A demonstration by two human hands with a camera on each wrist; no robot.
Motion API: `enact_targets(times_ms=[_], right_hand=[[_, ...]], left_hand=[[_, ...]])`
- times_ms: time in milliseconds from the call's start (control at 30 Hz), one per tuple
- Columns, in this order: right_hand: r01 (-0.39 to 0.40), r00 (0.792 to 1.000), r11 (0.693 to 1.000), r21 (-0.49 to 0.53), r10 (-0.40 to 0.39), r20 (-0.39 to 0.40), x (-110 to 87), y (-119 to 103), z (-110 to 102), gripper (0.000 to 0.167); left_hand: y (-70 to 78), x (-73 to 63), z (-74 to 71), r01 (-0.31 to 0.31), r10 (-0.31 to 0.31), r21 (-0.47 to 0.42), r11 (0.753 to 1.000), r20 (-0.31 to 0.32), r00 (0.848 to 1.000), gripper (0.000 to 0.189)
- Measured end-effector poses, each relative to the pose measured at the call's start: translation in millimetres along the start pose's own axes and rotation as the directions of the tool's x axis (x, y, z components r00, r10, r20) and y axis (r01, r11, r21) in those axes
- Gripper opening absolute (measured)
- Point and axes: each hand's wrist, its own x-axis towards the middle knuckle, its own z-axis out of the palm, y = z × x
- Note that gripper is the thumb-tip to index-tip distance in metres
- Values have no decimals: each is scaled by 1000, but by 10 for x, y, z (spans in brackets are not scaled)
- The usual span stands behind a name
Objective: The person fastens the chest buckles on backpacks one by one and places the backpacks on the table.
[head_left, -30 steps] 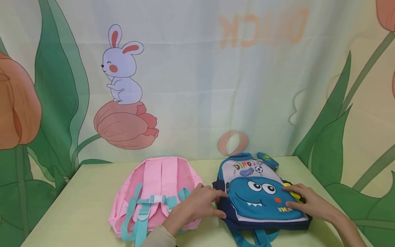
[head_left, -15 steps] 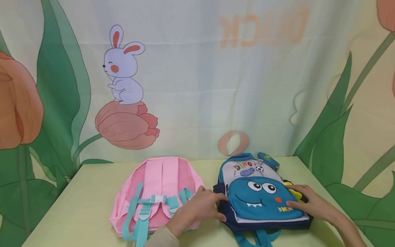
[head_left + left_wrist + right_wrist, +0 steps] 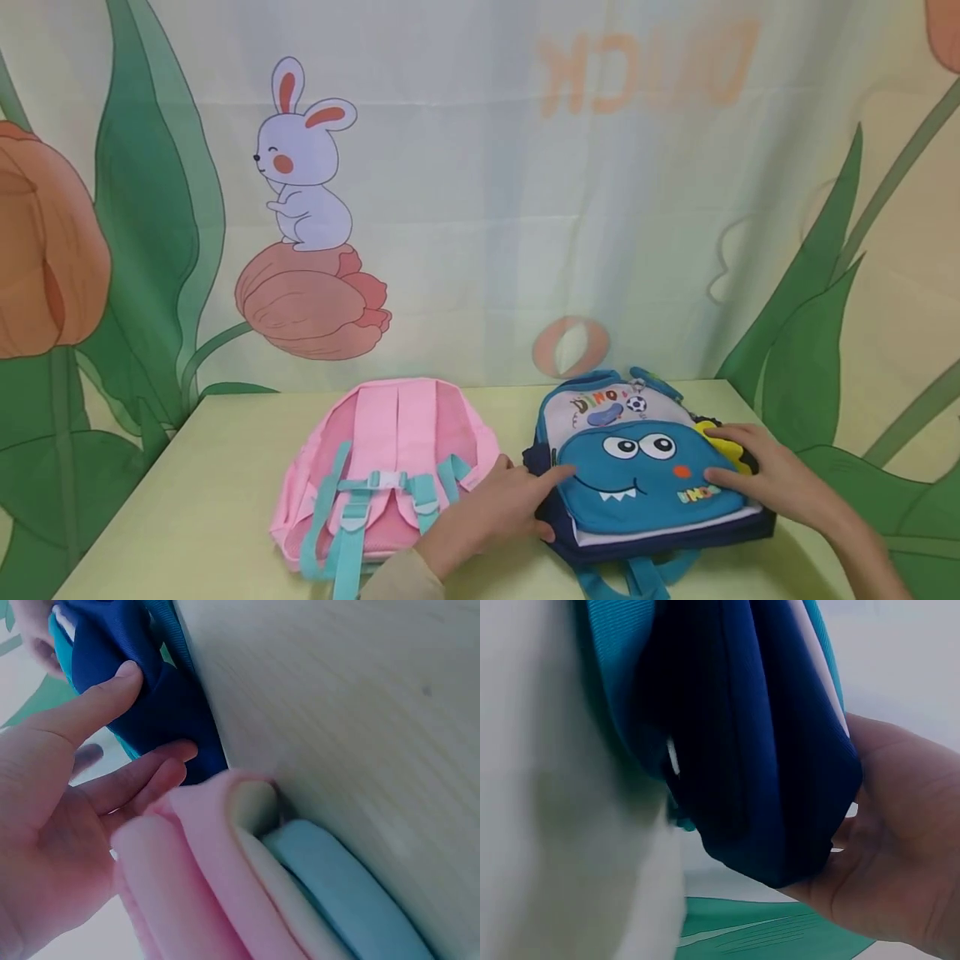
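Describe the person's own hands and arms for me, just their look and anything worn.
Both the left hand and right hand are bare, without gloves or visible rings. A plain beige sleeve covers the left forearm; no sleeve shows on the right.

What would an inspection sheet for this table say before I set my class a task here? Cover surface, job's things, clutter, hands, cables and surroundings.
Surface: pale yellow-green table; a small dark spot shows in the left wrist view.
Job's things: blue dinosaur-face backpack, front showing; pink backpack to its left, back panel and turquoise straps showing.
Clutter: nothing seen.
Left hand: touches the dinosaur-face backpack's left side and front; whether it grips cannot be told.
Right hand: grips that backpack's right edge.
Cables: nothing seen.
Surroundings: cloth backdrop printed with a white rabbit, tulips and green leaves.
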Motion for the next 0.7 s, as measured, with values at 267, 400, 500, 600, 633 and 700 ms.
enact_targets(times_ms=[267,400,500,600,633,700], right_hand=[[14,991,1000,20,-11,-134,-36,-209,-318,61],[26,985,998,56,-16,-170,-56,-282,-406,59],[32,986,996,84,-17,-168,-69,-320,-446,60],[33,989,991,127,-13,-149,-87,-335,-482,60],[32,990,989,146,-12,-138,-95,-336,-496,61],[28,994,982,186,-7,-111,-108,-338,-516,62]], left_hand=[[75,49,21,-54,55,-25,998,45,997,73],[76,42,11,-27,33,-94,995,63,997,74],[74,26,-5,-7,18,-143,990,73,997,75],[75,21,-5,2,11,-171,985,73,997,74],[78,21,-3,5,8,-176,984,74,997,74],[87,29,7,5,7,-178,984,69,998,75]])
